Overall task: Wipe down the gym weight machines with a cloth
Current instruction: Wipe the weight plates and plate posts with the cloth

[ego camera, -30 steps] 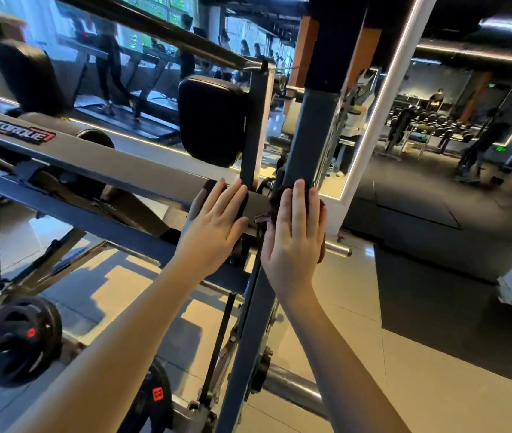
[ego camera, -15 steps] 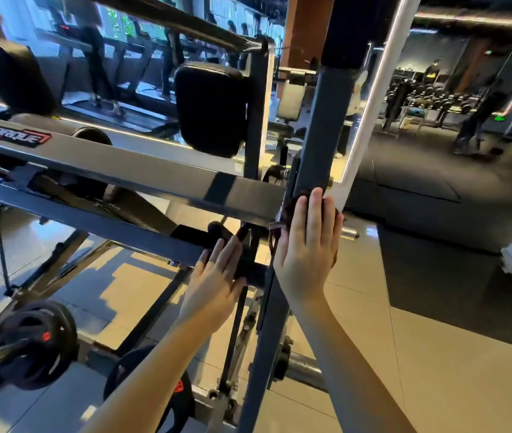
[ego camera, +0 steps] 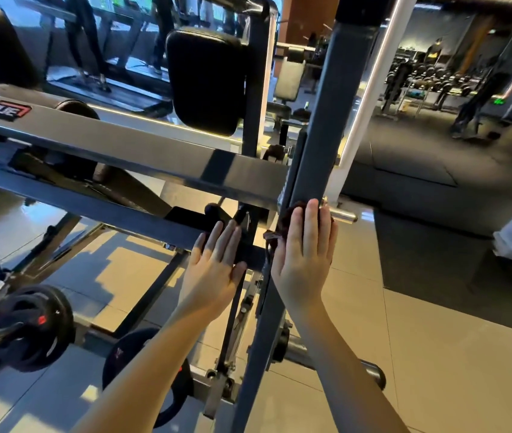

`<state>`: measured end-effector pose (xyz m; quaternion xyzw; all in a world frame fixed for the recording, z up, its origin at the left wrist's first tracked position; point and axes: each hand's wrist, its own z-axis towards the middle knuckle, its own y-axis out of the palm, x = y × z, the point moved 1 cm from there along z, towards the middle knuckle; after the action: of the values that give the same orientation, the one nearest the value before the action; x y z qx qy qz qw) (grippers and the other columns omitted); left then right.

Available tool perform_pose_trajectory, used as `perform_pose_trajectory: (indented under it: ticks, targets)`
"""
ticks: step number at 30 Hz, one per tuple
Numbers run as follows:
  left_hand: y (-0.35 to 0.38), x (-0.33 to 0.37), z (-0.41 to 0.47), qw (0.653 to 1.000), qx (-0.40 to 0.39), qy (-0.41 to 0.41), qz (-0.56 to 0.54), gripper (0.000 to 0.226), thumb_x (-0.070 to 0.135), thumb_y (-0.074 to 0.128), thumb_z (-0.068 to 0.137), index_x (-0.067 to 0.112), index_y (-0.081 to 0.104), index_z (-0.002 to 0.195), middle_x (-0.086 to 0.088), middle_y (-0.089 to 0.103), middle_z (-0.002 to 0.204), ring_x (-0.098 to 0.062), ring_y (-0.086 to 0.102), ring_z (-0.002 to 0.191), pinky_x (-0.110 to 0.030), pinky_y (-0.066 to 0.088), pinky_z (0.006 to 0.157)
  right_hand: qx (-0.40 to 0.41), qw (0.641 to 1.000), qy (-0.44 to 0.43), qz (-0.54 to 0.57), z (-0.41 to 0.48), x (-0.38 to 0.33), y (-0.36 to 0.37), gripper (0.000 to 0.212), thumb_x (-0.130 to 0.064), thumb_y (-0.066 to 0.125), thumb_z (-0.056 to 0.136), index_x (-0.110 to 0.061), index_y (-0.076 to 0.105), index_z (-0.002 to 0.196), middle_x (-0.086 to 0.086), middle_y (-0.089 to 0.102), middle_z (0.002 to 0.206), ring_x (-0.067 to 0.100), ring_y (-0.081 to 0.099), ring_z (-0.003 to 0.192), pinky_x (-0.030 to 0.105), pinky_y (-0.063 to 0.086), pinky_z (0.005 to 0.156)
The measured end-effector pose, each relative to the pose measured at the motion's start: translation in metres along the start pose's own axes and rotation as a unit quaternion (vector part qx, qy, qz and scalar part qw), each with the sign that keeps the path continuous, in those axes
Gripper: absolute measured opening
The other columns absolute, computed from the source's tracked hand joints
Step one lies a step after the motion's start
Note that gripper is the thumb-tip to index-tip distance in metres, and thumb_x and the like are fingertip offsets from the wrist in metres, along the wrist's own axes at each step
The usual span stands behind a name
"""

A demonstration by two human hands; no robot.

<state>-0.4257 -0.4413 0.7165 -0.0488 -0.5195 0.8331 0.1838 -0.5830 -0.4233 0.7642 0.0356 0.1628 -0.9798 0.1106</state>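
A grey steel weight machine fills the view; its slanted upright post point(ego camera: 329, 129) runs from top right down to the floor. My right hand point(ego camera: 306, 257) lies flat with straight fingers, pressing a dark maroon cloth point(ego camera: 286, 218) against that post. Only the cloth's edges show around the fingers. My left hand point(ego camera: 217, 270) rests open and flat on the lower grey crossbar point(ego camera: 86, 201), just left of the post. A wider upper crossbar point(ego camera: 142, 151) with a red logo runs above it.
A black pad point(ego camera: 206, 79) hangs behind the upper bar. Black weight plates point(ego camera: 34, 326) sit on a bar at lower left, another plate point(ego camera: 142, 364) near the base. A chrome peg point(ego camera: 343, 215) sticks out right of the post. Tiled floor lies to the right; dumbbell racks point(ego camera: 420, 79) stand far back.
My left hand dropped from the upper crossbar to the lower one. My right hand with the cloth slid slightly along the post, and the view shifted a little.
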Motion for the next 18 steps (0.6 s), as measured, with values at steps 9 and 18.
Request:
perform_pose_trajectory:
  ticks: [9, 18]
  targets:
    - [0.006, 0.012, -0.012, 0.999, -0.003, -0.047, -0.008, 0.064, 0.052, 0.014, 0.099, 0.014, 0.018, 0.150, -0.003, 0.014, 0.158, -0.022, 0.005, 0.147, -0.046, 0.015, 0.117, -0.104, 0.991, -0.075, -0.038, -0.055, 0.005, -0.005, 0.045, -0.032, 0.029, 0.106, -0.009, 0.030, 0.144, 0.011, 0.026, 0.152, 0.028, 0.015, 0.143, 0.043, 0.012, 0.119]
    - [0.005, 0.014, -0.020, 0.999, 0.016, -0.041, -0.013, 0.059, 0.048, 0.023, 0.098, 0.015, 0.018, 0.147, -0.003, 0.016, 0.156, -0.024, 0.013, 0.145, -0.045, 0.015, 0.116, -0.073, 0.995, -0.050, -0.035, -0.064, 0.003, 0.003, 0.042, -0.027, 0.033, 0.105, -0.006, 0.034, 0.142, 0.009, 0.016, 0.158, 0.024, 0.008, 0.149, 0.045, 0.014, 0.118]
